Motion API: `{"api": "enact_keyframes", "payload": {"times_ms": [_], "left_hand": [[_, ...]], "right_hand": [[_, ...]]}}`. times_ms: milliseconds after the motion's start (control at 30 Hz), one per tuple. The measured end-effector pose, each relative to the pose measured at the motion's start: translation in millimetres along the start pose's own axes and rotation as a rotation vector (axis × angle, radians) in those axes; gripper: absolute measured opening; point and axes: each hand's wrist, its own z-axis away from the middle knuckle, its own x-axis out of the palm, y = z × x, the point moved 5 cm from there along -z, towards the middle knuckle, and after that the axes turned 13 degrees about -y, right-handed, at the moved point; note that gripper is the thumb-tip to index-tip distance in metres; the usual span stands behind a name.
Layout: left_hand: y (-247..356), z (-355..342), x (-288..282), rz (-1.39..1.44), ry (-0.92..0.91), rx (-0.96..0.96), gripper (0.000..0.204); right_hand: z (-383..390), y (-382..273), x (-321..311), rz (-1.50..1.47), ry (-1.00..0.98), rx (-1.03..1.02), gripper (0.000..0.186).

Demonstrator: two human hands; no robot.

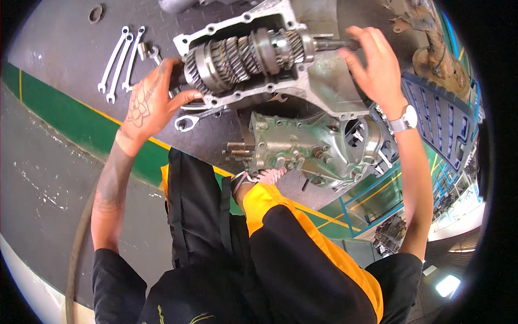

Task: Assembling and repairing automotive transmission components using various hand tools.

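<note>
A metal gear shaft carrying several gears lies across an open gearbox housing half. At its left end my left hand is closed round the shaft, fingers partly hidden behind it and thumb along the housing rim. My right hand is closed on the thin splined end of the shaft at the right, thumb and fingers on either side of it. Nearer to me stands a second gearbox casing, greenish and worn, with short rods sticking out on its left side.
Several combination wrenches lie at the left on the dark bench, with a metal ring beyond them. A ring-ended tool rests below the housing. To the right are a slotted dark panel and a rusty metal part.
</note>
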Motion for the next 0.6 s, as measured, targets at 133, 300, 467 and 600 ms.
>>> {"api": "enact_keyframes", "payload": {"times_ms": [133, 300, 467, 600], "left_hand": [[-24, 21, 11, -0.158, 0.115, 0.085, 0.044], [-40, 20, 21, -0.021, 0.186, 0.181, 0.033], [-59, 23, 8, 0.260, 0.003, 0.122, 0.023], [-52, 24, 9, 0.306, 0.119, 0.087, 0.024]], "right_hand": [[6, 17, 8, -0.221, -0.034, -0.002, 0.026], [8, 89, 33, -0.554, -0.293, 0.391, 0.045], [-32, 25, 15, -0.872, -0.503, 0.419, 0.030], [-7, 35, 10, -0.895, -0.229, 0.319, 0.020]]}}
